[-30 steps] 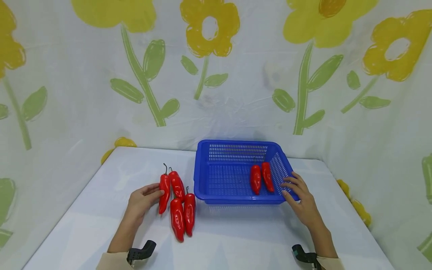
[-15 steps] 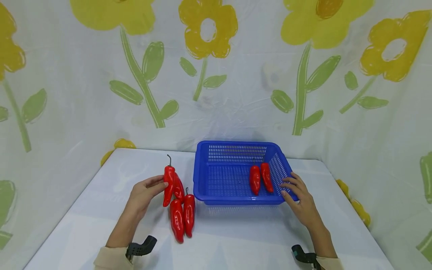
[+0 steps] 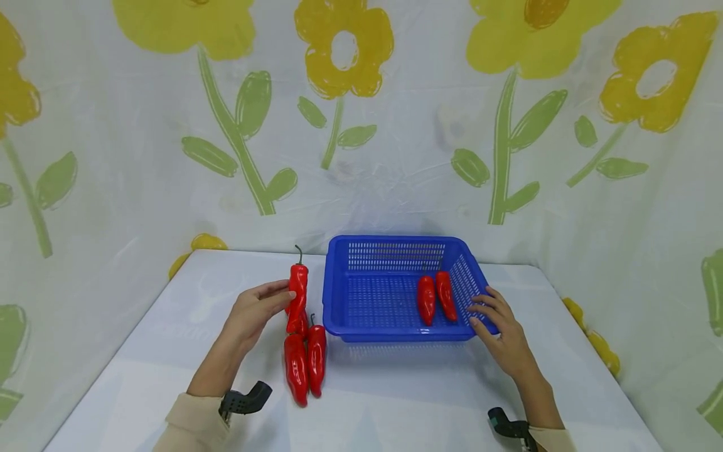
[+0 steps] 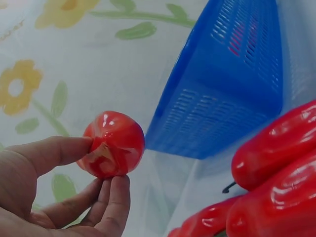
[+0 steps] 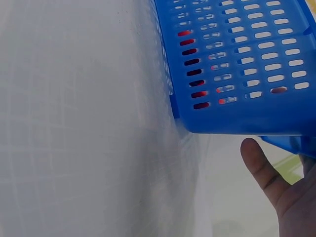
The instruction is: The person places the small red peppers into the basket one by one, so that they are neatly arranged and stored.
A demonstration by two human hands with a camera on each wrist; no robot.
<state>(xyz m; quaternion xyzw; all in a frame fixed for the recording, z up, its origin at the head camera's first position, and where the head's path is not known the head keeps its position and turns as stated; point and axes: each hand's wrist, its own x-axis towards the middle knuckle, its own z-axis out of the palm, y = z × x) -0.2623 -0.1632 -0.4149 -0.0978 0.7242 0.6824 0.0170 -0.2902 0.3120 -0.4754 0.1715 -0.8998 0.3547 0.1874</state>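
My left hand (image 3: 253, 314) pinches a red chili pepper (image 3: 297, 295) between thumb and fingers, its curved stem pointing up. In the left wrist view this pepper (image 4: 116, 143) shows end-on. Behind and below it in the head view, another red pepper (image 3: 303, 325) is mostly hidden. Two more peppers lie close by, one on the left (image 3: 296, 367) and one on the right (image 3: 317, 361). My right hand (image 3: 504, 336) rests on the right rim of the blue plastic basket (image 3: 367, 334), fingers over the edge, thumb straight and apart from the others.
Inside the basket, toward its right side, lie two red peppers (image 3: 426, 300). The white table (image 3: 395, 402) runs back to a curtain (image 3: 407, 138) printed with yellow flowers. A black wrist camera (image 3: 248, 398) sits on each wrist.
My left hand has lifted its pepper from beside the others and moved it up and to the right, toward the basket. The right hand and the basket stay where they were.
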